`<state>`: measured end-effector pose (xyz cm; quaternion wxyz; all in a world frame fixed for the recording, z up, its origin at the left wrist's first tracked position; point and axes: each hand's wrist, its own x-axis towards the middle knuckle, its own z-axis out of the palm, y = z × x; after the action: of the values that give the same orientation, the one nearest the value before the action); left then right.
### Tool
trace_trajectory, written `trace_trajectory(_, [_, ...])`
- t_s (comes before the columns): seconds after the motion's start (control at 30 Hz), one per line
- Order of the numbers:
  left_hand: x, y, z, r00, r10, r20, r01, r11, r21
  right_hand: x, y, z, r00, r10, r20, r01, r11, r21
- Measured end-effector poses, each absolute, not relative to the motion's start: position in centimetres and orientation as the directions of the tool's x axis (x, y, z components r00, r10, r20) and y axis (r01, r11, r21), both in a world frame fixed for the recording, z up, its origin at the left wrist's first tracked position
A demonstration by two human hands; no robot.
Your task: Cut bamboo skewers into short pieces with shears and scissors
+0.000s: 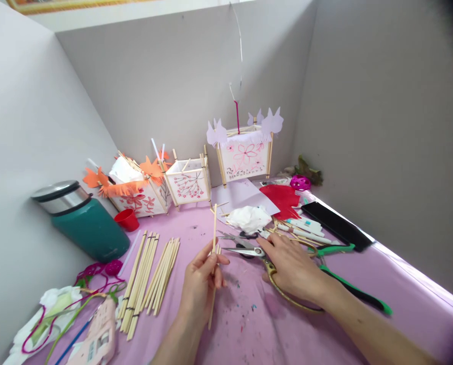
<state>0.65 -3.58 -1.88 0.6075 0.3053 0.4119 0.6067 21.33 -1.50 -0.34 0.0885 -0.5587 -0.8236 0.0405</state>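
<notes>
My left hand (203,276) is closed around a thin wooden stick (214,228), which stands nearly upright above the table. Another short stick end shows among its fingers. Over the gold-handled scissors (274,276) lies my right hand (292,263), its fingers curled about the handles near the pivot and partly hidden. The blades point left, toward my left hand. Just behind them rests a pair of black-handled scissors (245,237). Two groups of wooden sticks, a banded bundle (140,284) and a loose pile (163,276), lie left of my left hand.
Paper-sided stick lanterns, orange-trimmed (138,200), plain (190,185) and lilac-trimmed (245,154), are at the back. A teal bottle (89,228), red cup (127,220) and pink glue gun (97,334) are left. Green-handled pliers (357,289), markers (306,228) and a black phone-like slab (336,225) are right.
</notes>
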Motion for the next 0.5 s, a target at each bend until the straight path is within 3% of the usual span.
trace_trajectory(0.27, [0.5,-3.4,-2.0,-0.082,0.986,-0.145,-0.474,0.089,0.876,22.6,-0.6,0.6,-0.453,0.890,0.055,0.851,0.450,-0.270])
trace_trajectory(0.33, [0.5,-3.4,-2.0,-0.081,0.986,-0.148,-0.464,0.094,0.881,22.8,-0.7,1.9,-0.431,0.888,0.161,0.814,0.460,-0.354])
trace_trajectory(0.43, [0.5,-3.3,-2.1,-0.084,0.984,-0.154,-0.458,0.099,0.883,23.5,-2.5,4.4,-0.259,0.845,0.467,0.685,0.502,-0.528])
trace_trajectory(0.5, [0.5,-3.3,-2.1,-0.087,0.985,-0.150,-0.458,0.095,0.884,24.5,-4.9,5.7,-0.125,0.746,0.654,0.641,0.564,-0.521])
